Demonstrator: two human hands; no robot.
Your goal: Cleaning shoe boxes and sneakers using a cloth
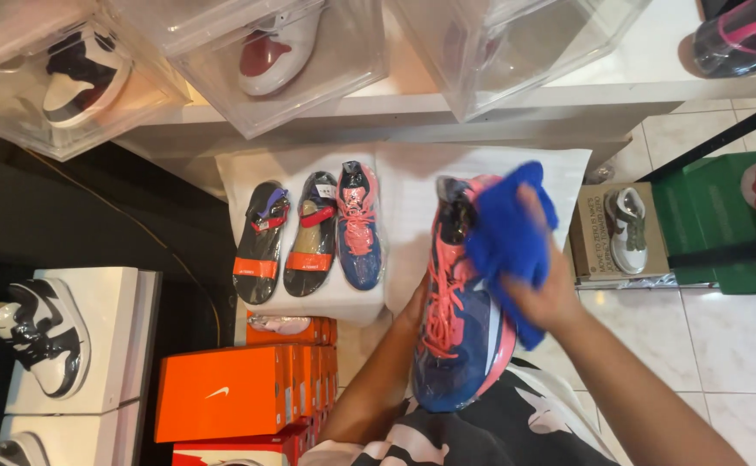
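A: Start nearest. What are the hands doing?

B: The right hand (544,293) is closed around a bunched blue cloth (509,233) and presses it against the right flank of a blue sneaker with pink laces (457,319). The shoe sits upright just above the person's lap, toe near, heel far.

A: And the other one?

B: The left hand (414,309) is tucked against the sneaker's left side, mostly hidden behind it. It seems to steady the shoe, but I cannot tell how far the fingers are spread.

A: What lies close by on the left?

B: A stack of orange shoe boxes (222,393), and left of those a white box (101,336) with a black-and-white sneaker (45,336) on top.

A: Further out?

B: A white cloth-covered surface (412,198) carrying a pair of dark sandals with orange and red straps (284,237) and, just beside them, the matching blue sneaker (359,226). To the right, a cardboard box (598,237) holds a grey-and-white shoe (626,229), beside a green box (723,216) behind a black frame.

A: And farthest?

B: A white shelf (619,82) with clear plastic shoe cases (265,60); the shoes inside two show dimly. At the far right corner lies a dark bottle with pink trim (745,39).
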